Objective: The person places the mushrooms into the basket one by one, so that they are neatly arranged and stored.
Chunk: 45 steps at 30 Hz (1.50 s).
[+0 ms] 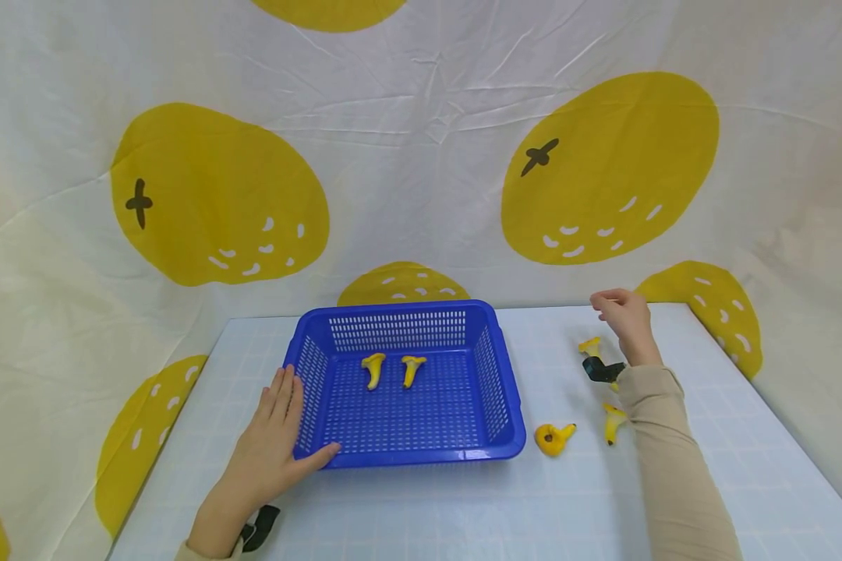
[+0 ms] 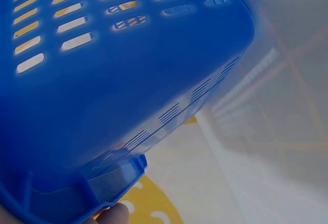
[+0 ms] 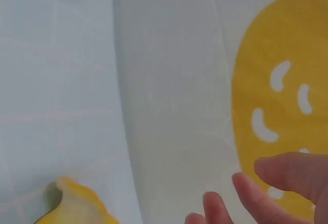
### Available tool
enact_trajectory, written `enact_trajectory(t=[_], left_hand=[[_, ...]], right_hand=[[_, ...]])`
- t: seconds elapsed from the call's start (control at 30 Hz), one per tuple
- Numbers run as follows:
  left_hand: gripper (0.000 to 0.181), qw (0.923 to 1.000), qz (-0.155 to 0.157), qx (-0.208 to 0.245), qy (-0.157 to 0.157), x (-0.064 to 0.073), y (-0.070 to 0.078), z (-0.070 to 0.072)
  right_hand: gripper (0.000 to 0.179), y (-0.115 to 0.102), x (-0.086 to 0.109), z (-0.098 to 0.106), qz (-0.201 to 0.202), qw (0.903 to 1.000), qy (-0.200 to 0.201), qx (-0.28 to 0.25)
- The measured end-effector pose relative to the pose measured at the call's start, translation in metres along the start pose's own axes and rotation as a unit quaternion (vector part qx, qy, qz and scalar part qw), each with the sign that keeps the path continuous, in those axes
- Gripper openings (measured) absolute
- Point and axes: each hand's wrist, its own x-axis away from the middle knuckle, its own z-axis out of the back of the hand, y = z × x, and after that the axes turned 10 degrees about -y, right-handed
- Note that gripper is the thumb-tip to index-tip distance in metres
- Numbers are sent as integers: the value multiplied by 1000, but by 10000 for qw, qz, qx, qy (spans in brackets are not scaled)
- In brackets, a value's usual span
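A blue plastic basket [image 1: 421,453] stands on the table with two yellow chanterelle mushrooms, one on the left [image 1: 373,369] and one on the right [image 1: 411,370], lying on its floor. My left hand [image 1: 270,440] rests on the basket's left rim, fingers straight and thumb stretched to the front rim. In the left wrist view, the basket's slotted wall [image 2: 128,65] fills much of the picture. My right hand [image 1: 624,318] hovers over the table's far right, fingers loosely bent and holding nothing. Below it lies a chanterelle [image 1: 590,346], partly covered by a dark wrist strap.
Right of the basket, one chanterelle [image 1: 553,439] lies near its front corner. Another chanterelle [image 1: 613,423] lies beside my right sleeve [image 1: 673,460]. A white cloth with yellow fruit prints [image 1: 421,195] hangs behind the pale checked table [image 1: 407,514].
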Motion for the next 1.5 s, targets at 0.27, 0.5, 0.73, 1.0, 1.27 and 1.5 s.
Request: enact_trajectory(t=[0.27, 0.5, 0.73, 1.0, 1.27, 1.5], left_hand=[[114, 10000, 19, 9, -6, 1, 0, -1], [112, 9999, -52, -24, 104, 1, -2, -3], [113, 9999, -45, -15, 93, 1, -2, -2], [113, 9999, -59, 7, 88, 0, -2, -2], [113, 9999, -56, -19, 95, 1, -3, -3], [113, 10000, -46, 32, 65, 1, -1, -1]], right_hand=[[58, 33, -3, 9, -526, 9937, -770, 621], [59, 43, -3, 11, -1129, 9772, -1563, 887], [56, 48, -7, 11, -1148, 9692, -2043, 761], [56, 60, -14, 12, -1286, 9697, -1922, 789], [53, 64, -17, 11, -1346, 9720, -1782, 738], [54, 62, -15, 11, -1221, 9740, -1770, 709]])
